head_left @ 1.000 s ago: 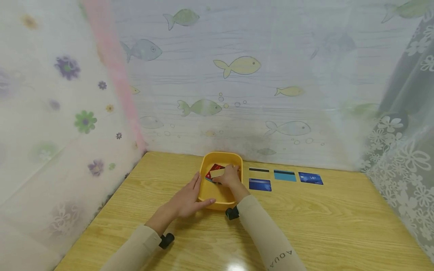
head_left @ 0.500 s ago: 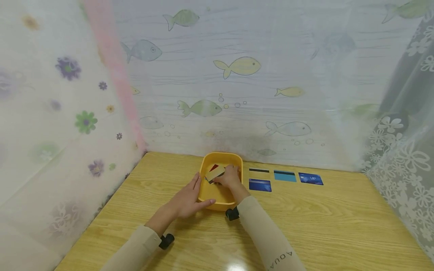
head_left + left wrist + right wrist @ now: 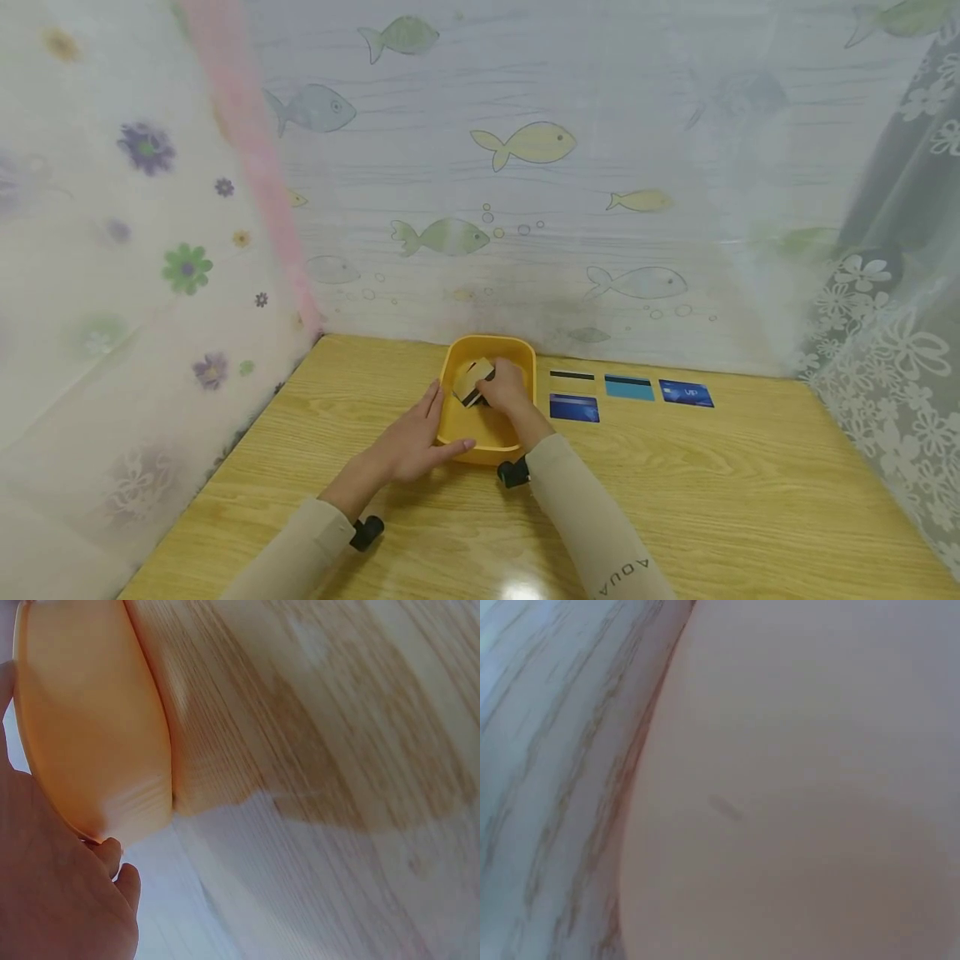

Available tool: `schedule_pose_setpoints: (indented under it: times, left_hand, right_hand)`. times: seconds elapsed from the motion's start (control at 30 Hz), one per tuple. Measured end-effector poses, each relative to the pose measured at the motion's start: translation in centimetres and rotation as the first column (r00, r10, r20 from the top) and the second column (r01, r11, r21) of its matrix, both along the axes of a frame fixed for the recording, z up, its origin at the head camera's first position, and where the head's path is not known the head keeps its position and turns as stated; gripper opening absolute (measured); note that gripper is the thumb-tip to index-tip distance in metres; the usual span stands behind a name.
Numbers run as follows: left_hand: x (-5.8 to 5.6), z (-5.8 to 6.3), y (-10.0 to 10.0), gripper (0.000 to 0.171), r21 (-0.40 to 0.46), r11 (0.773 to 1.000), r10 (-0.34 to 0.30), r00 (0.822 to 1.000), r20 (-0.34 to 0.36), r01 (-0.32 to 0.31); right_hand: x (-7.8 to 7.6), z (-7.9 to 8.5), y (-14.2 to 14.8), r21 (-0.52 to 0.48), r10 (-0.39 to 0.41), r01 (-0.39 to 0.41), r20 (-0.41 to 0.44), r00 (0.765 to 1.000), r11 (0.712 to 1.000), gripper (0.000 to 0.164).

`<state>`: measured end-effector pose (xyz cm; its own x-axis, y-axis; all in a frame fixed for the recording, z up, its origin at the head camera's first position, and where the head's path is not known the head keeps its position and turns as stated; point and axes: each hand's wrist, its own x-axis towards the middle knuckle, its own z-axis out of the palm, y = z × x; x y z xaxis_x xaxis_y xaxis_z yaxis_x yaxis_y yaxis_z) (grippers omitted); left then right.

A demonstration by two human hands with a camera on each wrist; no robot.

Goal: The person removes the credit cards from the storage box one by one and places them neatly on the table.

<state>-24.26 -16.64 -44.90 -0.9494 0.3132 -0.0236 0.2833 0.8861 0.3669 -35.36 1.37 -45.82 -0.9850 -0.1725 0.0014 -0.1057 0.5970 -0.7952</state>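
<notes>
In the head view, my right hand reaches into a yellow plastic bin and pinches a gold card with a black stripe. The card lies tilted over a darker shape, mostly hidden by card and hand. My left hand lies against the bin's near left corner, fingers straight along the left wall and thumb along the front rim. The left wrist view has that hand touching the bin's outer wall. The bin's pale wall fills most of the right wrist view, blurred.
To the bin's right lie a gold card, a light blue card, a blue VIP card and a dark blue card. They lie on the wood-grain table. A fish-print curtain hangs behind.
The gold card in my right hand has turned more upright inside the bin, and its black stripe now shows. The red card seen earlier is covered. My left hand has stayed put.
</notes>
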Motion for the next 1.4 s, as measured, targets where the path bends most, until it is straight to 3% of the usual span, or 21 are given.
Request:
schedule_pose_setpoints:
  times: [0.27, 0.53, 0.77, 1.17, 1.4]
  left_hand:
    - [0.0, 0.0, 0.0, 0.115, -0.008, 1.000, 0.001, 1.000, 0.001, -0.001]
    - [-0.1, 0.0, 0.0, 0.115, -0.002, 1.000, 0.001, 1.000, -0.002, -0.001]
    - [-0.1, 0.1, 0.1, 0.117, 0.004, 1.000, 0.002, 1.000, -0.001, -0.002]
    - [0.0, 0.0, -0.1, 0.111, 0.007, 1.000, 0.001, 1.000, -0.004, -0.001]
    - [0.0, 0.0, 0.0, 0.107, 0.010, 1.000, 0.010, 1.000, 0.010, -0.010]
  right_hand:
    - [-0.1, 0.1, 0.3, -0.074, 0.028, -0.027, 0.021, 0.999, 0.997, 0.045]
    - [-0.3, 0.0, 0.5, -0.190, 0.032, -0.028, 0.019, 0.999, 0.981, 0.056]
    - [-0.4, -0.1, 0.3, -0.263, 0.026, -0.014, 0.046, 0.999, 0.965, 0.054]
    - [0.0, 0.7, 0.0, -0.182, -0.066, 0.053, -0.065, 0.996, 0.982, 0.043]
    - [0.8, 1.6, 0.6, -0.170, -0.023, 0.004, -0.112, 0.993, 0.985, 0.044]
